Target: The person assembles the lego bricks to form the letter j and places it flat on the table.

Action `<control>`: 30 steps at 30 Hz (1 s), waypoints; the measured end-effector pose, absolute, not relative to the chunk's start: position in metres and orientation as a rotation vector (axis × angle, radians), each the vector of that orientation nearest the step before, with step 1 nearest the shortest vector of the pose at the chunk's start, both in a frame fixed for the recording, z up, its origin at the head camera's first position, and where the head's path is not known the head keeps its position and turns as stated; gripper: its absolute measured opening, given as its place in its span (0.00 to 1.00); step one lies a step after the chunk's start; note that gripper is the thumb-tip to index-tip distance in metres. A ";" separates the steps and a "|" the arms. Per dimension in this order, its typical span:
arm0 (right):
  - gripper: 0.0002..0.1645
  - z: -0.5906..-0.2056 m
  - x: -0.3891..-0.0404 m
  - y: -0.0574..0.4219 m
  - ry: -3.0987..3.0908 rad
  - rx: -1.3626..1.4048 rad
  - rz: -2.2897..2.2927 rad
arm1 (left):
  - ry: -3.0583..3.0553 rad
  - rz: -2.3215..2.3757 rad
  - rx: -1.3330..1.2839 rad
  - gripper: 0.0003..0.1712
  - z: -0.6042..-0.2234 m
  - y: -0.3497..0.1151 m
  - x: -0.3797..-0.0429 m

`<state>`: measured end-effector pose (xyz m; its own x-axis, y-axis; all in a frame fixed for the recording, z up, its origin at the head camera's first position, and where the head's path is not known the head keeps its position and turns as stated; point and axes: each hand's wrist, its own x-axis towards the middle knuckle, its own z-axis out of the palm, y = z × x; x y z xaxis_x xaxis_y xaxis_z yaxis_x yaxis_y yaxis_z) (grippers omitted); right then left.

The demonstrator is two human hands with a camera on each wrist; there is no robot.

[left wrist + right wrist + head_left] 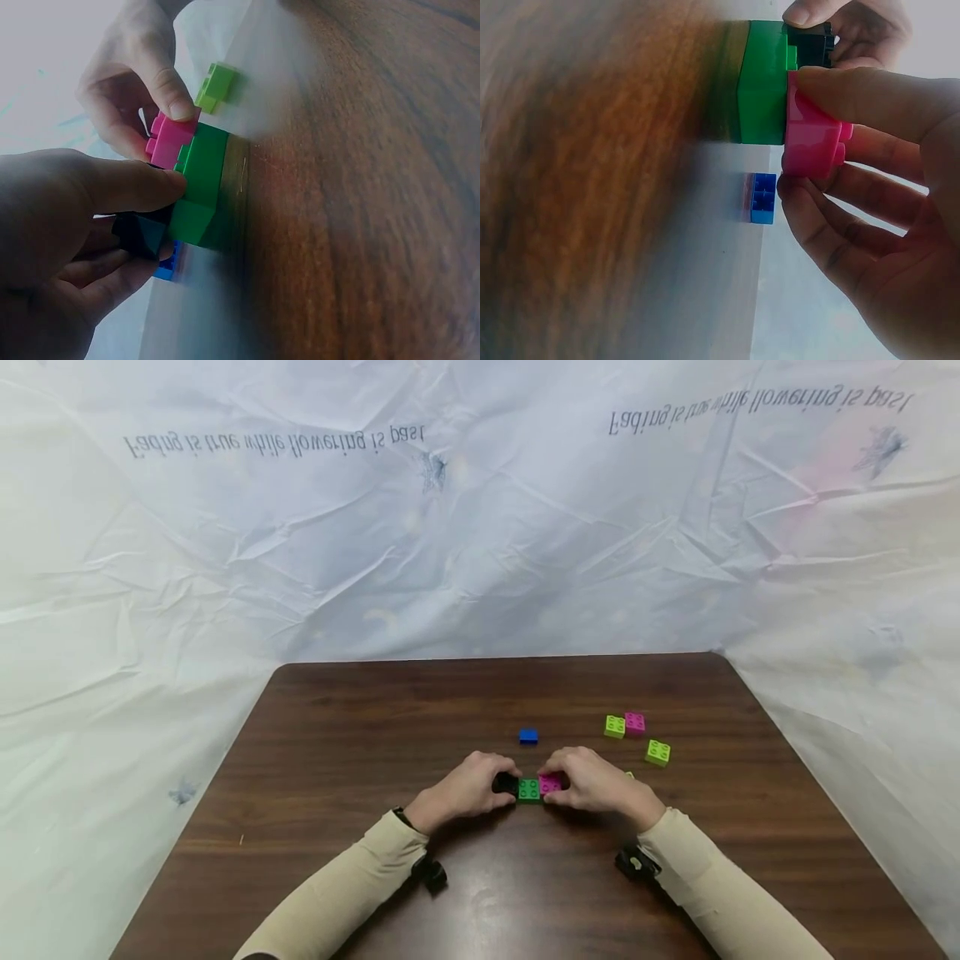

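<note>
Green brick [528,789] is at the tabletop [360,718], between my two hands; using it as landmark. My left grip [472,785] pinches the black brick [811,46] at the green brick's left end, thumb on the near side, fingers on the far side. My right grip [592,781] pinches the pink brick [810,139] at its right end, same thumb-and-finger hold. Both held bricks ride higher than the green brick, and some of its studs show between them. Can't tell if either is fully seated.

Blue brick [528,737]: beyond the green brick, apart from it. Far right of it: lime brick [615,726] just beside a second pink brick [634,722]; another lime brick [657,752] nearer me. Third lime piece [629,774] mostly hidden behind my right grip.
</note>
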<state>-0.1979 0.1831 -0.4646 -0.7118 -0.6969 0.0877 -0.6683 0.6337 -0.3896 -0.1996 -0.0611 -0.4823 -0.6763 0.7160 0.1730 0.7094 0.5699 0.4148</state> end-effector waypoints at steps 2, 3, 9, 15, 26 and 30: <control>0.20 -0.464 -0.199 0.183 2.776 -1.154 -0.613 | 2.775 0.715 1.255 0.17 -0.481 -0.061 -0.200; 0.20 -0.464 -0.199 0.183 2.775 -1.152 -0.611 | 2.775 0.708 1.253 0.17 -0.481 -0.061 -0.200; 0.20 -0.464 -0.199 0.183 2.770 -1.174 -0.624 | 2.789 0.692 1.270 0.17 -0.481 -0.061 -0.201; 0.21 -0.466 -0.201 0.184 2.744 -1.161 -0.634 | 2.794 0.707 1.260 0.17 -0.483 -0.062 -0.200; 0.23 -0.463 -0.205 0.180 2.750 -1.104 -0.585 | 2.781 0.731 1.256 0.17 -0.483 -0.067 -0.205; 0.24 -0.463 -0.206 0.178 2.749 -1.091 -0.580 | 2.767 0.737 1.246 0.17 -0.482 -0.068 -0.206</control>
<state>-0.2056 0.1784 -0.4628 -0.7306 -0.6824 0.0224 -0.6333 0.6651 -0.3957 -0.2059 -0.0684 -0.4821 -0.6816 0.7113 0.1716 0.7024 0.5704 0.4258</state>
